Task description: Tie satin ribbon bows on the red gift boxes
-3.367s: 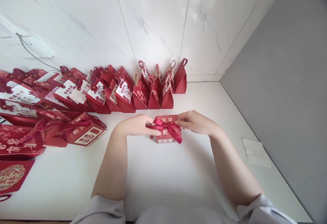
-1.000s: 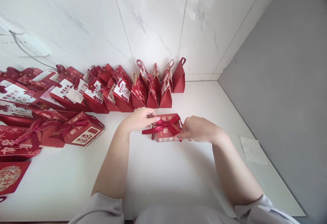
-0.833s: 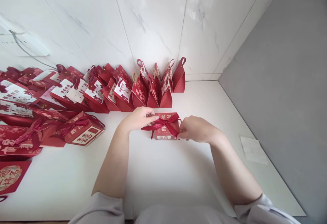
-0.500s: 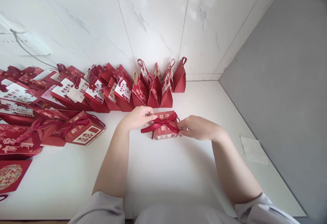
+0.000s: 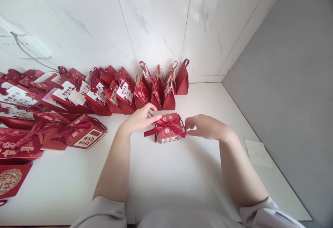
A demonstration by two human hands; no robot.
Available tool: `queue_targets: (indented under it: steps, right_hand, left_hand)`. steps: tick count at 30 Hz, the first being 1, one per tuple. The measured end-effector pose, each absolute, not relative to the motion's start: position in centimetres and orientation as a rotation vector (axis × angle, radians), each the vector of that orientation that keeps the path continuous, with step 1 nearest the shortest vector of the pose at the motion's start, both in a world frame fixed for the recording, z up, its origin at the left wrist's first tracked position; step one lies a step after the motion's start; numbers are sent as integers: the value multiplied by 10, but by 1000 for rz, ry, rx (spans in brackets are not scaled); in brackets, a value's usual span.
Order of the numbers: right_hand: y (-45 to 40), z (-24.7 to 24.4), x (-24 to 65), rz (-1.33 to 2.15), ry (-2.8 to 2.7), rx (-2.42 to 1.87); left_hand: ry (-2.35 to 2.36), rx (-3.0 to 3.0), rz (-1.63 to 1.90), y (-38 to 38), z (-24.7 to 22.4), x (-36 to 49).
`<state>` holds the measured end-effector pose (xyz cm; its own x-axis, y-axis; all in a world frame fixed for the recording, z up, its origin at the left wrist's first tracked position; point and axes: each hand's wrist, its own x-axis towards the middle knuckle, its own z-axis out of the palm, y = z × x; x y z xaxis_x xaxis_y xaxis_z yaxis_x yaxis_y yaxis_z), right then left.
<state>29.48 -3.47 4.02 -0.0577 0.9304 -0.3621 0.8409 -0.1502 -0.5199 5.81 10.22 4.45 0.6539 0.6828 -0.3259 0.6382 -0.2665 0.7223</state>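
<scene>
A small red gift box [image 5: 170, 139] with pale printed characters lies on the white table in front of me. A dark red ribbon [image 5: 168, 125], tied in a bow, crosses its top. My left hand [image 5: 144, 117] is at the box's left far corner, fingers apart, the thumb reaching to the edge by the bow; whether it touches cannot be made out. My right hand [image 5: 201, 126] is just off the box's right side, its fingers curled and apart from the thumb, holding nothing I can see, close to the ribbon's right tail.
Rows of red gift bags [image 5: 126, 96] with loop handles stand along the marble-tiled wall [image 5: 156, 20]. More ribboned red boxes [image 5: 85, 132] lie on the left. A white paper [image 5: 258, 152] rests near the table's [image 5: 182, 179] right edge. A grey cable [image 5: 31, 54] hangs upper left.
My right hand has let go of the ribbon's right end and drawn away rightward. My left fingers have lifted and spread a little. The box has stayed in place.
</scene>
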Motion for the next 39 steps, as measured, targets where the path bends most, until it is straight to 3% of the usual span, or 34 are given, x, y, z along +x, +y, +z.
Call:
queue_targets:
  steps: [14,26,32,39]
  right_hand:
    - [-28,22,285,979,-1947,-1646]
    - [-19,1,277,843,-1897,-1705]
    - [-35,-42,282,790,-1705,-1337]
    - [-40,-101,275,985,-1380,-1023]
  left_hand:
    - [706,2105,2,90,26,65]
    - [715,2066,114,103,10,65]
    - [887,1899,252,97,3,43]
    - [885,1790,417,84,-3,36]
